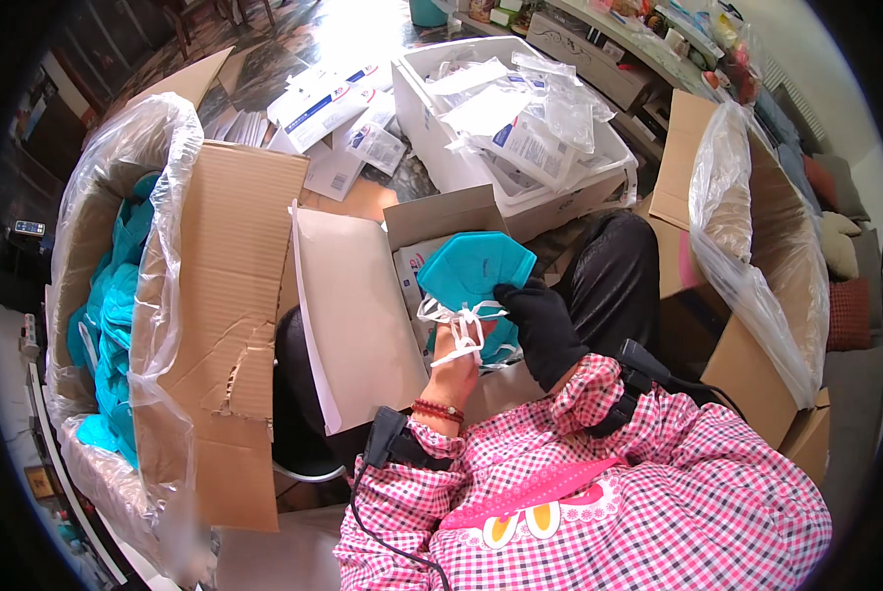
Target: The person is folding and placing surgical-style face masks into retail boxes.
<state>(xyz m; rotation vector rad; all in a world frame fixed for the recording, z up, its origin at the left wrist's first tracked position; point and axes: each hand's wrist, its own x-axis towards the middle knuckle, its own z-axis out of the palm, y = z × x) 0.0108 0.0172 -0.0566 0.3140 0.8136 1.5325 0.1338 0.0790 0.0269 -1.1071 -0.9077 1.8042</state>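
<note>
A teal folded face mask (476, 268) with white ear loops is held up over an open carton on my lap. My black-gloved right hand (543, 325) pinches the mask's lower right edge. My bare left hand (451, 374) is closed at the mask's lower left, its fingers mostly hidden behind the mask and the tangled loops. More teal mask fabric (502, 345) shows just beneath, between my hands. The small carton (351, 315) has its pale flap folded out to the left, and white printed packets (408, 271) show inside it.
At left stands a plastic-lined cardboard box (220, 325) with many teal masks (116, 325). Ahead, a white bin (422, 118) holds clear wrappers and packets; white packets (318, 108) lie beside it. Another plastic-lined cardboard box (680, 167) is at right. Cables hang from my wrist bands.
</note>
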